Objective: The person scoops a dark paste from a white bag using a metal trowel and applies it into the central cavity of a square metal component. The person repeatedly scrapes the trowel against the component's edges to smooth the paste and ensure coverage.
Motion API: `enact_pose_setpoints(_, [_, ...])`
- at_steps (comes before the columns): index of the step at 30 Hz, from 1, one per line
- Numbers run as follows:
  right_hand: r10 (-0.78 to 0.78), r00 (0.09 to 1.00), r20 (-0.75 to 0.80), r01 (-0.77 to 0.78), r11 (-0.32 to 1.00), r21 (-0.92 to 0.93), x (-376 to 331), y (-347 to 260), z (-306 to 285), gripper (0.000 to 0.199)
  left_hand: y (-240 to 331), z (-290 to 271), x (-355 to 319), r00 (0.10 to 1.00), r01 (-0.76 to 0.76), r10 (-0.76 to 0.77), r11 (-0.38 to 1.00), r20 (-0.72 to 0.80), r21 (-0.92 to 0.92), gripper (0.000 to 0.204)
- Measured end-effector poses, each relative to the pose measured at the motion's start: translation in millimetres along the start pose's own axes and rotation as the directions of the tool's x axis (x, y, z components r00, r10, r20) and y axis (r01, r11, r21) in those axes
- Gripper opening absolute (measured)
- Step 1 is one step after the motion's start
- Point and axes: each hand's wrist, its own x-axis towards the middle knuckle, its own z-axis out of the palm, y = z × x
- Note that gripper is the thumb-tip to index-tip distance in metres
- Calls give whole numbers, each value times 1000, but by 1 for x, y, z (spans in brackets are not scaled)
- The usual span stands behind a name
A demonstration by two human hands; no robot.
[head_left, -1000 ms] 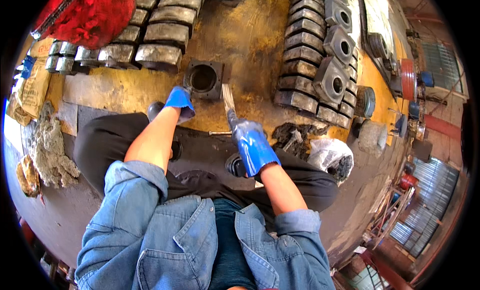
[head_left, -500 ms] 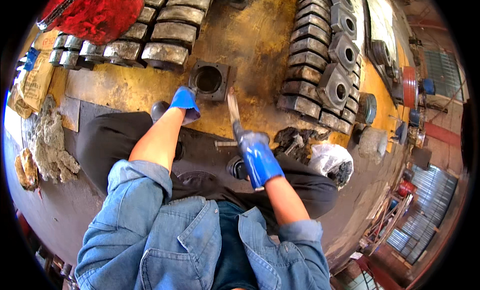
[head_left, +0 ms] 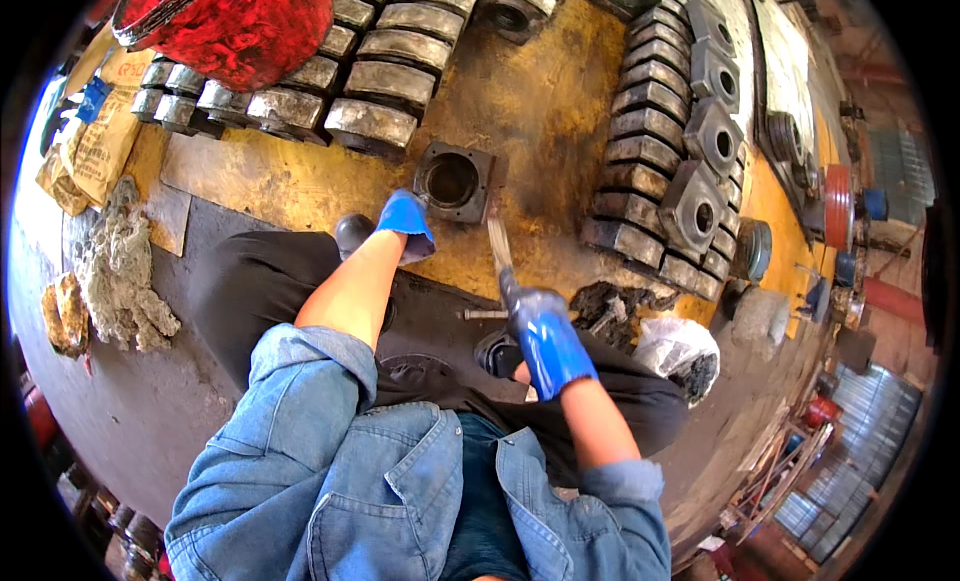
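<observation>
Square grey metal block with a round bore (head_left: 453, 183) sits on the rusty yellow floor (head_left: 540, 101). Left blue-gloved hand (head_left: 406, 221) rests at its near corner, grip unclear. Right gloved hand (head_left: 545, 336) is closed round a flat metal scraper (head_left: 498, 246), tip near the block's right edge. Looks like scraping; next stroke needs the block held steady.

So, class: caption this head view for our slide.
Blue-gloved left hand steadies a square metal block; right hand holds a flat tool.
</observation>
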Motion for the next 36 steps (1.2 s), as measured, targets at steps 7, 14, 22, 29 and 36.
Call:
enact_pose_setpoints(7, [166,985,40,-171,970,173,-5,23,-4,42,75,-51,-78,867,-491,435,659,244,570,29])
enact_pose_setpoints(14, [169,985,-23,-161,965,208,1,29,-13,45,82,-60,-82,809,-582,508,625,295,520,28])
enact_pose_setpoints(22, [143,987,70,-151,980,133,-1,28,2,50,66,-42,-59,857,-513,446,685,258,518,35])
enact_pose_setpoints(29, [77,992,97,-71,996,-62,-11,26,16,44,74,-58,-72,821,-542,513,562,252,625,33])
enact_pose_setpoints(36, [46,989,-141,-33,995,91,20,16,-21,47,27,-19,-41,901,-434,387,772,198,465,35])
